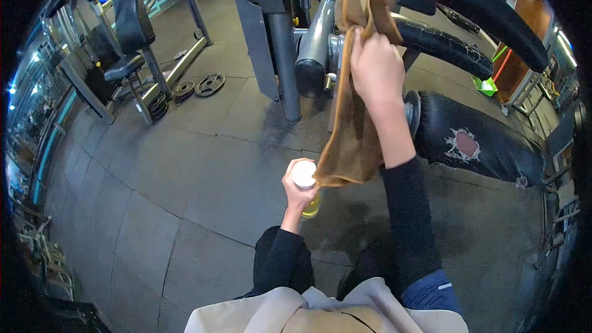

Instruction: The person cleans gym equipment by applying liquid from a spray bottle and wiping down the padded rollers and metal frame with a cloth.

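Note:
My left hand (295,190) is wrapped round a bottle (304,174) with a white top, held low over the floor. Yellow shows at the bottle's lower end, below my fingers. A brown cloth (351,148) hangs from my closed right hand (379,71), its lower corner reaching down beside the bottle. The cloth's upper folds stick up past my fingers, in front of the exercise machine's grey metal tube (317,43). Whether the cloth touches the machine, I cannot tell.
Black padded rollers of the machine stand at the right, one with a torn cover (487,139). Weight plates (209,85) lie on the dark floor tiles (203,172) at the left. Behind them is a seated machine (132,31). A green dustpan (486,86) lies far right.

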The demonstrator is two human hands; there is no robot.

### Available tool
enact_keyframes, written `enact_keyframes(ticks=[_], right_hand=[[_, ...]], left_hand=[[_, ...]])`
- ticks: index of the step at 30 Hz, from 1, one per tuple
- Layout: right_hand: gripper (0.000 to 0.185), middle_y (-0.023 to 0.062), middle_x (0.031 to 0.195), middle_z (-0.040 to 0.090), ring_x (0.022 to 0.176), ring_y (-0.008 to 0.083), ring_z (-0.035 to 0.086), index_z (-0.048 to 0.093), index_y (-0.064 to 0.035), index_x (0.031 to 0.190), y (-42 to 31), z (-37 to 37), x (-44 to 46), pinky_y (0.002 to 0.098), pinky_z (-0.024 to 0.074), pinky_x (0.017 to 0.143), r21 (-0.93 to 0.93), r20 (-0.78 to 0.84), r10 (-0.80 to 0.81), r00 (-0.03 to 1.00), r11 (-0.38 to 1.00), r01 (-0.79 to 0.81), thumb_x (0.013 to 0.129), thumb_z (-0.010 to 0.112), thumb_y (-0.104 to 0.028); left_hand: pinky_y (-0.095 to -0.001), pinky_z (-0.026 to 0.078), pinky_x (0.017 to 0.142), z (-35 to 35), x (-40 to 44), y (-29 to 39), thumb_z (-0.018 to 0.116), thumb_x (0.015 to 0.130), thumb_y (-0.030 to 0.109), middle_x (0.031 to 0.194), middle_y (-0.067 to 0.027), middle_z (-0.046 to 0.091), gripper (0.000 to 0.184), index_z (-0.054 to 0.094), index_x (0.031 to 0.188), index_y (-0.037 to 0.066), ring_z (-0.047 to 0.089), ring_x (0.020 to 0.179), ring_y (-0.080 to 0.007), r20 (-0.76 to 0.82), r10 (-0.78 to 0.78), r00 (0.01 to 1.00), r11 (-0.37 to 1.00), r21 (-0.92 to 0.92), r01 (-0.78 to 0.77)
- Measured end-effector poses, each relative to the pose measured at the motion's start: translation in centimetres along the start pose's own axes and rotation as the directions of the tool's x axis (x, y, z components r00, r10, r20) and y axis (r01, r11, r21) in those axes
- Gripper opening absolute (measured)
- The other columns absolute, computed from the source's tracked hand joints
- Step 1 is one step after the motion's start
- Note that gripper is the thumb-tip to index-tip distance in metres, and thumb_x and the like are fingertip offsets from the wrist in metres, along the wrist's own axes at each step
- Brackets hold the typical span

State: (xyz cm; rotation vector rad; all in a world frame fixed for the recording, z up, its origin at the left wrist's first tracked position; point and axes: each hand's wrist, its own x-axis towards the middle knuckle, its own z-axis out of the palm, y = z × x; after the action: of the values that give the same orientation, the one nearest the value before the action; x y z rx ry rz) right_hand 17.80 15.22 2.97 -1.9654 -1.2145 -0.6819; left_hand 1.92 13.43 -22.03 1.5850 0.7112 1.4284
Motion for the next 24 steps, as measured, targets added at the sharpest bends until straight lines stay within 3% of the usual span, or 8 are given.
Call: enact_keyframes(ticks=[4,6,8,12,17,18,20,24], right_hand=[[0.046,0.0307,0.108,0.058,0.104,0.0392,0.057,0.059,0.0086,0.105,1.8,-0.6,5.9,0.0422,0.0454,0.087,0.038,0.569,0.008,0.822,0.999,-0.036,0.091,0.037,-0.029],[0.046,0.0302,0.110,0.057,0.107,0.0394,0.056,0.060,0.0077,0.106,4.3,1.6,8.0,0.0409,0.0435,0.091,0.215,0.656,-0.200,0.728,0.974,0.074,0.089,0.036,-0.029],[0.049,0.0305,0.112,0.056,0.109,0.0392,0.054,0.061,0.0084,0.103,3.0,0.2,6.9,0.0390,0.0422,0.093,0.192,0.674,-0.133,0.727,0.981,0.001,0.089,0.037,-0.033],[0.053,0.0313,0.096,0.061,0.096,0.0443,0.059,0.064,0.0072,0.094,2.0,0.3,3.0,0.0460,0.0468,0.086,0.208,0.221,0.224,0.949,0.940,-0.270,0.091,0.036,-0.038],[0.039,0.0287,0.078,0.058,0.074,0.0436,0.057,0.057,0.0054,0.080,1.1,1.5,-2.3,0.0473,0.0467,0.066,0.116,-0.377,-0.110,0.920,0.980,0.165,0.094,0.045,-0.029],[0.027,0.0241,0.083,0.060,0.072,0.0376,0.056,0.058,0.0013,0.079,1.2,0.9,-3.8,0.0452,0.0457,0.068,-0.023,0.169,0.021,0.985,1.000,-0.018,0.088,0.051,-0.023],[0.039,0.0258,0.113,0.054,0.111,0.0365,0.049,0.055,0.0049,0.108,1.2,3.2,-7.3,0.0515,0.0354,0.095,-0.088,-0.358,-0.153,0.921,0.988,0.130,0.078,0.059,-0.019],[0.045,0.0233,0.121,0.050,0.121,0.0362,0.042,0.051,0.0025,0.118,1.7,2.7,-10.3,0.0554,0.0258,0.102,-0.097,-0.157,-0.207,0.966,0.976,0.194,0.078,0.058,-0.016]], left_hand=[[-0.0299,0.048,0.077,0.6,-0.3,0.7,0.063,0.051,0.000,0.091,-0.0085,0.060,0.037,0.060,0.087,0.000,0.061,0.083,-0.0197,-0.004,0.005,1.000,0.999,0.031,-0.004],[-0.0297,0.048,0.076,0.7,-0.6,-0.1,0.063,0.051,0.000,0.090,-0.0082,0.060,0.036,0.060,0.087,0.000,0.061,0.083,-0.0198,0.020,0.006,1.000,0.999,0.039,-0.007],[-0.0298,0.047,0.076,0.8,-0.7,0.1,0.063,0.050,0.000,0.090,-0.0080,0.060,0.037,0.060,0.087,0.000,0.060,0.083,-0.0194,0.039,-0.094,0.995,0.995,-0.023,0.095],[-0.0293,0.047,0.076,0.8,-1.0,-0.8,0.065,0.049,0.000,0.090,-0.0081,0.060,0.040,0.061,0.089,0.000,0.060,0.082,-0.0194,0.015,-0.058,0.998,0.996,-0.068,0.059],[-0.0278,0.047,0.075,0.5,-0.8,-0.4,0.067,0.050,0.001,0.088,-0.0061,0.060,0.042,0.059,0.092,0.000,0.060,0.082,-0.0182,0.053,-0.003,0.999,1.000,0.019,0.002],[-0.0260,0.047,0.075,0.5,-0.6,-0.2,0.068,0.051,0.002,0.085,-0.0037,0.059,0.045,0.058,0.094,0.000,0.060,0.082,-0.0159,0.064,0.062,0.996,0.995,0.075,-0.067],[-0.0259,0.046,0.077,0.5,-0.4,-0.1,0.068,0.051,0.002,0.086,-0.0049,0.060,0.041,0.059,0.092,0.000,0.058,0.082,-0.0150,0.058,0.102,0.993,0.990,0.090,-0.107],[-0.0266,0.046,0.080,0.1,-0.3,-0.4,0.067,0.053,0.000,0.089,-0.0046,0.061,0.039,0.059,0.091,0.000,0.058,0.084,-0.0140,0.063,0.030,0.998,0.993,0.113,-0.037]])
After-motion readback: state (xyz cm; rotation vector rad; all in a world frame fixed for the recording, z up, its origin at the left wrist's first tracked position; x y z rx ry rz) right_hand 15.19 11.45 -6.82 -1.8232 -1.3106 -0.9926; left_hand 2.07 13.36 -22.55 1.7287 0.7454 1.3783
